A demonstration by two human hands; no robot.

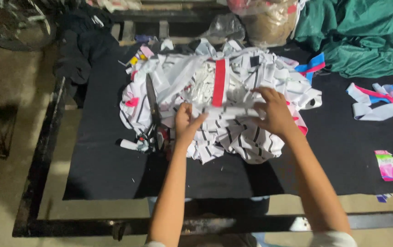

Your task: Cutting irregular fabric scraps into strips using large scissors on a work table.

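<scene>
Both hands, left hand (186, 122) and right hand (274, 112), press the striped fabric pile (224, 98).

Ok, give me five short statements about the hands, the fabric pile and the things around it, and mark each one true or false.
1. Both hands rest on the pile of white striped fabric pieces. True: the left hand and the right hand are both on it.
2. The pile lies on a black mat. True.
3. A red strip lies on top of the pile. True.
4. The scissors are in the right hand. False: they lie on the pile's left side, in neither hand.
5. The green cloth covers the pile. False: it sits apart, at the top right.
</scene>
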